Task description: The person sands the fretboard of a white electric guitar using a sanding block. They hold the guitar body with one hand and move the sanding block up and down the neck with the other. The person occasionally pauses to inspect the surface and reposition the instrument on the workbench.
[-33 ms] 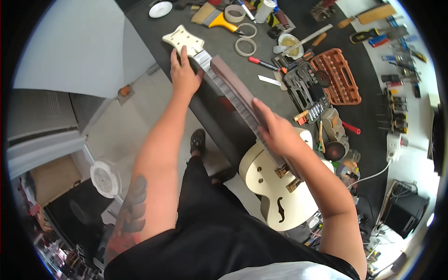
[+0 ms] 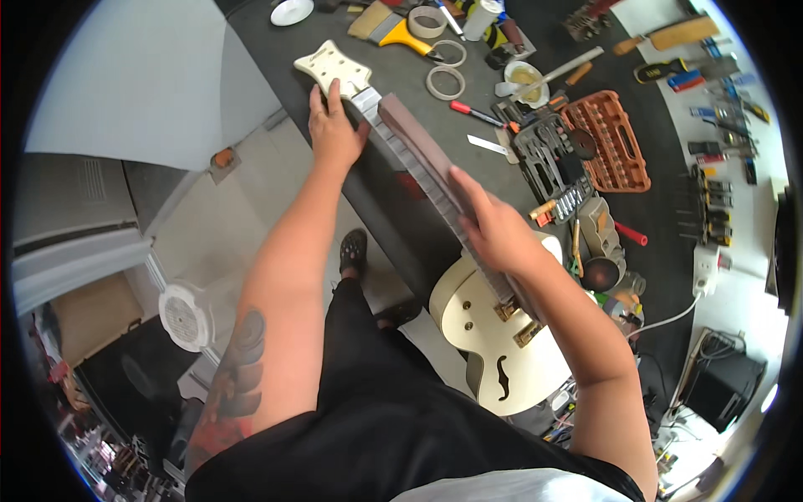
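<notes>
Marginally, the long mauve-brown bar [image 2: 418,144], grasped by the right hand [image 2: 499,238], has been shifted nearer the headstock [image 2: 335,67] of the cream f-holed guitar [image 2: 535,368], aligned eleven-to-five o'clock and held beside its headstock by the left hand [image 2: 336,138].

Room evenly bright overall, daylight-like. Strongest glare around 4 o'clock near the rim, washing out detail there; white wall [image 2: 755,230] at 3 o'clock also bright. Pale guitar body [image 2: 535,372] toward 5 o'clock reads close to washed out; black shorts [image 2: 360,435] at 6 o'clock lose most detail. Dark bench top [image 2: 489,180] toward 1 o'clock fairly sharp. Right hand [image 2: 500,241] just off centre, toward 3 o'clock, slightly soft. Clutter [image 2: 104,431] at 8 o'clock dim, mushy. Fisheye bends straight edges; black vignette, bluish fringing at rim.
</notes>
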The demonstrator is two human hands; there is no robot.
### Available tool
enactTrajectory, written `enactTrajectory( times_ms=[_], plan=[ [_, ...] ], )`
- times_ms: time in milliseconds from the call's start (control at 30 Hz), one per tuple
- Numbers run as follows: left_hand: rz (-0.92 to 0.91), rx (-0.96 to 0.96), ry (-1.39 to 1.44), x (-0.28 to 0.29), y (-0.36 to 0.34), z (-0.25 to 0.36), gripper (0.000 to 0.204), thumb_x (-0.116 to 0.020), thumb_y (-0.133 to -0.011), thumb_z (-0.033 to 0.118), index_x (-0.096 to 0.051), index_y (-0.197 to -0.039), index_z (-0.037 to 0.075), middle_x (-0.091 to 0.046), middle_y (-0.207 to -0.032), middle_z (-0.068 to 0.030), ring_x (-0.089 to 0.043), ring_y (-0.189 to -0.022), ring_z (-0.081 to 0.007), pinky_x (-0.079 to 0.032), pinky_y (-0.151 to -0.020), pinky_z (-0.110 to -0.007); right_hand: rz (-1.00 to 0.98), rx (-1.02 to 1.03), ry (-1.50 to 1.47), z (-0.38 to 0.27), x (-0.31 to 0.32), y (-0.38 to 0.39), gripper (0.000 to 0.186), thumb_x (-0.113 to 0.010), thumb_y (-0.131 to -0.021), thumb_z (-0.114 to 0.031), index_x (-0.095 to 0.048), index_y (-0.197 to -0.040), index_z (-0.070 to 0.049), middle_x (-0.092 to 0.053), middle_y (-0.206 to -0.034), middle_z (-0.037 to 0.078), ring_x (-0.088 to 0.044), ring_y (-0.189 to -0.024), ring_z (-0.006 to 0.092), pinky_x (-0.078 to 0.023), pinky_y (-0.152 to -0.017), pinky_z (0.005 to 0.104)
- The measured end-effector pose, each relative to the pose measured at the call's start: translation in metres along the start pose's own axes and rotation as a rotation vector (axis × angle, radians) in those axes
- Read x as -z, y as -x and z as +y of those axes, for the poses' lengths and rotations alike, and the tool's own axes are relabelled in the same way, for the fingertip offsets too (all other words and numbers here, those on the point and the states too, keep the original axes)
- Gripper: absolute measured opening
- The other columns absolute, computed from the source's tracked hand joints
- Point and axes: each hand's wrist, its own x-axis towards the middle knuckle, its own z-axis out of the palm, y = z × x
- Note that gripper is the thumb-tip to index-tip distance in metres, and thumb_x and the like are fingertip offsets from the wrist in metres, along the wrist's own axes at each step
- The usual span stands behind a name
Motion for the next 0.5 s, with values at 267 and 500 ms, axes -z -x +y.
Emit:
enactTrajectory(
  times_ms=[267,500],
  plan=[
    [-0.02,-0.009,-0.067,-0.018,-0.007,0.003,0.106,-0.091,-0.082,0.026,-0.026,-0.166,0.016,-0.049,-0.16,-0.0278,-0.05,-0.15,-0.0405,-0.031,-0.129,-0.059,0.062,0.189,0.015,-0.026,-0.007,-0.139,0.08,-0.062,-0.103,-0.005,-0.03,-0.175,-0.018,-0.056,-0.159,0.029,-0.059,-0.139,0.0511,-0.051,-0.115,0.0508],
    [-0.035,-0.01,-0.071,-0.02,0.003,-0.017,0.112,-0.09,-0.081,0.024,-0.019,-0.166,0.017,-0.057,-0.153,-0.0215,-0.053,-0.148,-0.0382,-0.032,-0.129,-0.058,-0.025,0.079,0.115,0.008,-0.013,-0.019,0.083,-0.061,-0.1,0.002,-0.033,-0.174,-0.02,-0.044,-0.171,0.024,-0.05,-0.152,0.045,-0.047,-0.124,0.047]
  ],
)
